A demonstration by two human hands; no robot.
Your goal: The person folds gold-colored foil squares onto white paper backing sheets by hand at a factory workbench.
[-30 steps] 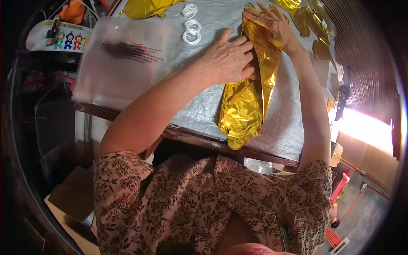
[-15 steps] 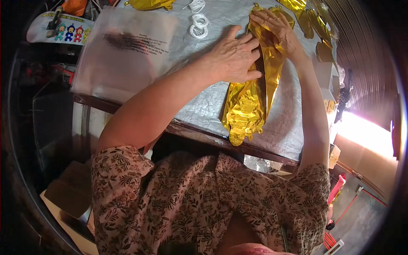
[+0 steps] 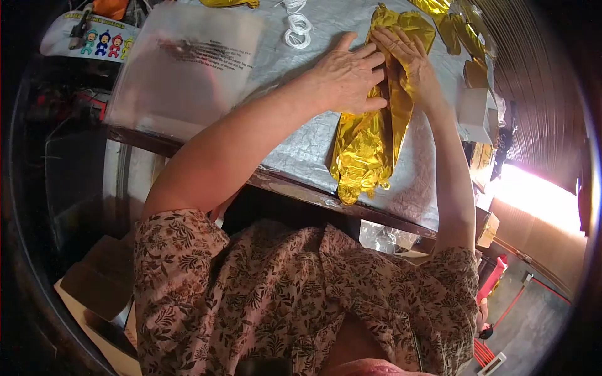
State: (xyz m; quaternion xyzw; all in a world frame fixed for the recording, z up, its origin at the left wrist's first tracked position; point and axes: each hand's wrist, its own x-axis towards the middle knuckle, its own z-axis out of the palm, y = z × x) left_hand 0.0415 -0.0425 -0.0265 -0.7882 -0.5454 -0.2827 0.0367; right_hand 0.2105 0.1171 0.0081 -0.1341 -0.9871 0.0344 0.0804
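A flat, gold foil balloon [image 3: 364, 153] lies lengthwise on the silvery sheet, its crinkled lower end near the table's front edge. One long side of it is folded over toward the middle. My left hand [image 3: 351, 78] rests on the left side of the foil with its fingers spread and the thumb apart. My right hand [image 3: 414, 69] lies flat over the upper part, fingers stretched out and pressing on the folded foil. Neither hand grips anything. The foil beneath both palms is hidden.
Clear plastic bags [image 3: 188, 69] with printed warning text lie to the left. Coils of white string [image 3: 297, 31] are at the back. More gold foil pieces [image 3: 451, 34] lie at the back right, near a white box [image 3: 475, 116]. The table's front edge [image 3: 301, 191] runs before me.
My right hand has slid slightly down and toward the left hand over the foil, uncovering more of its top end. The left hand stays nearly in place. The view has shifted slightly.
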